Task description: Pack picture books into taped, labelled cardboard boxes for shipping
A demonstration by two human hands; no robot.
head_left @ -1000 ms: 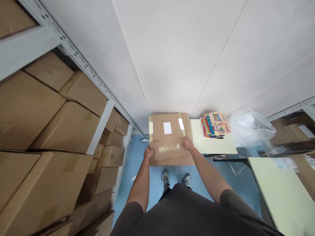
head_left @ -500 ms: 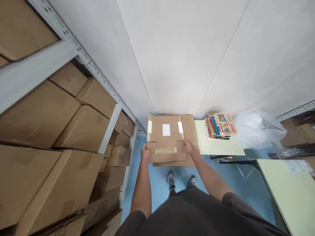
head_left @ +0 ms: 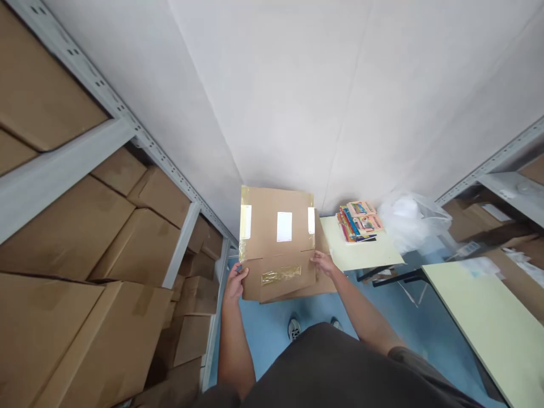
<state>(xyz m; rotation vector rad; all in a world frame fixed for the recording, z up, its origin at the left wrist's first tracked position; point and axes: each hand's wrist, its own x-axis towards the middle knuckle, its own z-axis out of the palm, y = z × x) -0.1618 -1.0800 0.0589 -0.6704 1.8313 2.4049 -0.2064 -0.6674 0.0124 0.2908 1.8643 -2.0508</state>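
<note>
I hold a flattened brown cardboard box [head_left: 276, 243] up in front of me, over the blue floor. It bears white labels and strips of clear tape. My left hand [head_left: 235, 280] grips its lower left edge, fingers curled round the flap. My right hand [head_left: 323, 263] grips its right edge at the fold. More flat cardboard [head_left: 323, 283] lies just behind and below it. My shoes [head_left: 293, 327] show beneath the box.
A grey metal shelf rack [head_left: 178, 249] packed with several brown cartons stands on the left. A pale yellow table [head_left: 361, 255] to the right carries a stack of colourful books [head_left: 357, 221] and a clear plastic bag [head_left: 412, 221]. A second table [head_left: 488, 323] is at lower right.
The top sheet of cardboard has been lifted off the pile and tilted up towards me; both hands moved up and nearer with it. My view has swung slightly left.
</note>
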